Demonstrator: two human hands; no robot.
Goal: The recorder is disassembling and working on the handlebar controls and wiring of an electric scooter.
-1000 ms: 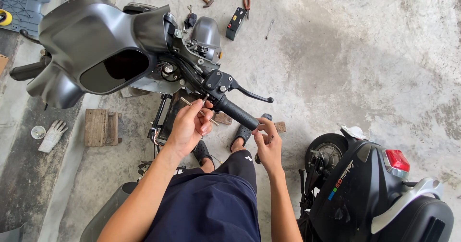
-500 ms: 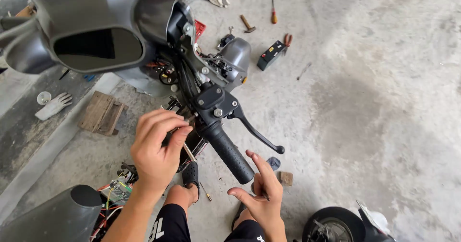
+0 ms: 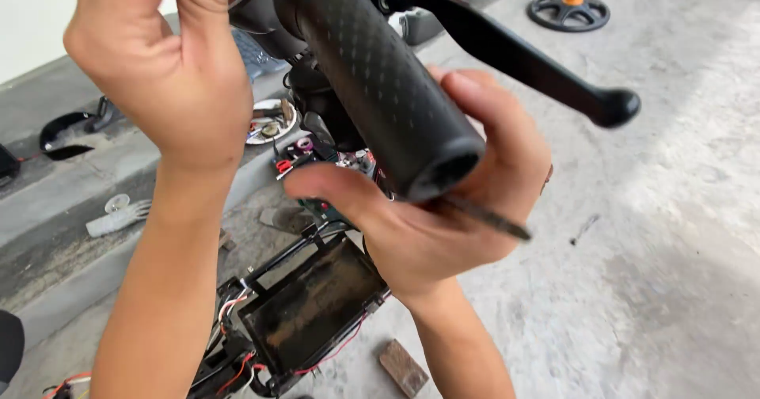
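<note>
A black textured handlebar grip (image 3: pixel 372 82) of a scooter fills the top centre, its open end facing me. A black brake lever (image 3: pixel 522 55) juts right from it. My right hand (image 3: pixel 431 201) cups under the grip's end, fingers spread around it, with a thin dark rod-like tool (image 3: pixel 483 215) lying across the palm. My left hand (image 3: pixel 170 66) is raised at the top left, fingers curled onto the parts at the grip's inner end; what it pinches is hidden.
Below the hands sits the scooter's exposed frame with a black open tray (image 3: pixel 313 308) and red and white wires. A block (image 3: pixel 404 367) lies on the concrete floor. A white glove (image 3: pixel 119 217) and small dish (image 3: pixel 269 122) rest at left. A round black stand base (image 3: pixel 568 11) sits far right.
The view has closed in on the handlebar grip. My right hand rose from below the grip to cup its end, and my left hand lifted to the grip's inner end.
</note>
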